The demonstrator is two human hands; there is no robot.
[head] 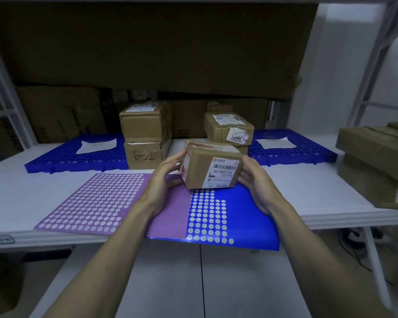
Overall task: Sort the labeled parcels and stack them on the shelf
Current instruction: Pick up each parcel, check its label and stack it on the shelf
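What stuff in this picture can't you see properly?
- Head view: the small print on the held parcel's label is too tiny and blurred to read fully.
- The fingers of the left hand and right hand are partly hidden behind the parcel.
- The boxes at the right are cut off by the picture's edge.
- The cartons at the back sit in dark shadow.

- Dim, cool, bluish light overall; the top half of the frame is darkest, under the upper shelf.
- The white shelf surface [308, 180] is the brightest area, evenly lit, with soft shadows.
- A small glare streak sits on the blue sheet's [251, 214] front edge.
- Straight lines bow at the left and right edges.
- Slight softness throughout; the corners are blurred.
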